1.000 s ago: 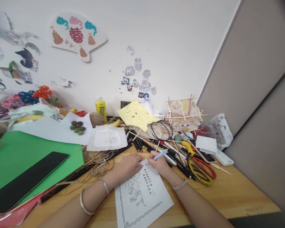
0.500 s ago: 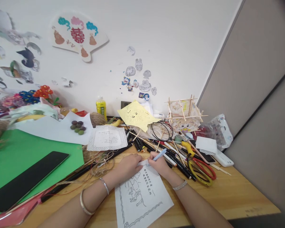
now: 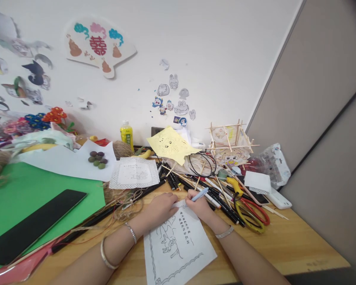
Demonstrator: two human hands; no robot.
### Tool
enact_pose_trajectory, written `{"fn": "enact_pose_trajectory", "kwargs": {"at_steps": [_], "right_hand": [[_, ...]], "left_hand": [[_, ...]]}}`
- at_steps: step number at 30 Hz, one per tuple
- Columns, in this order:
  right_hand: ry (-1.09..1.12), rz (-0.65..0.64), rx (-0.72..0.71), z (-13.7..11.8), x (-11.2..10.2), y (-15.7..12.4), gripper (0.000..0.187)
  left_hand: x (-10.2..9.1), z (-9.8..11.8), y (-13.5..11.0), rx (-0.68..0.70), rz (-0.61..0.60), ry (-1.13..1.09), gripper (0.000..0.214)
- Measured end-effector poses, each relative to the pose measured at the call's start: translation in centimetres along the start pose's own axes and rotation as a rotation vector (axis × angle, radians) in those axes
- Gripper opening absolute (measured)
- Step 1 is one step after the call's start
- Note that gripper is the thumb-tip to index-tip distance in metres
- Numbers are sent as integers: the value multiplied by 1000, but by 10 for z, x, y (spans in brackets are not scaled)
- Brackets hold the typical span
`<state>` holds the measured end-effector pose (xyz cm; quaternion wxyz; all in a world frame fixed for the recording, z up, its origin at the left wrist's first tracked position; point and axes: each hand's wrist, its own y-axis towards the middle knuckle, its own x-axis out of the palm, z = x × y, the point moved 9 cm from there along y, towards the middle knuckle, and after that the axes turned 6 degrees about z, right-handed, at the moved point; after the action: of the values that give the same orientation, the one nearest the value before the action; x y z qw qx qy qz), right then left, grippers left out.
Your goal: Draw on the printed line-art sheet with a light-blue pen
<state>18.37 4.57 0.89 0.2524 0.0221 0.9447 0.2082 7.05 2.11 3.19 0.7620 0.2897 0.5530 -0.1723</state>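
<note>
A white sheet (image 3: 178, 247) with a line drawing, a few columns of writing and a wavy border lies on the wooden desk (image 3: 287, 241) in front of me. My right hand (image 3: 199, 207) grips a light blue pen (image 3: 200, 194), its tip on the sheet's top edge. My left hand (image 3: 160, 207) rests with its fingers curled on the top left corner of the sheet, pressing it down. Both wrists wear bracelets.
Behind the hands lies a heap of markers and sticks (image 3: 195, 184), with red and yellow scissors (image 3: 250, 213) to the right. A stick lantern frame (image 3: 230, 144), a yellow paper (image 3: 170, 146), a green sheet (image 3: 32, 190), a black ruler (image 3: 32, 225) and twine (image 3: 123, 204) crowd the desk.
</note>
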Motion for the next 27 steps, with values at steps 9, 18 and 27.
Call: {"fn": "enact_pose_trajectory", "kwargs": {"at_steps": [9, 18, 27], "right_hand": [[2, 11, 12, 2, -2, 0, 11], [-5, 22, 21, 5, -2, 1, 11], [-5, 21, 2, 2, -2, 1, 10]], "left_hand": [[0, 0, 0, 8, 8, 15, 14], [0, 1, 0, 6, 1, 29, 13], [1, 0, 0, 9, -6, 33, 13]]}}
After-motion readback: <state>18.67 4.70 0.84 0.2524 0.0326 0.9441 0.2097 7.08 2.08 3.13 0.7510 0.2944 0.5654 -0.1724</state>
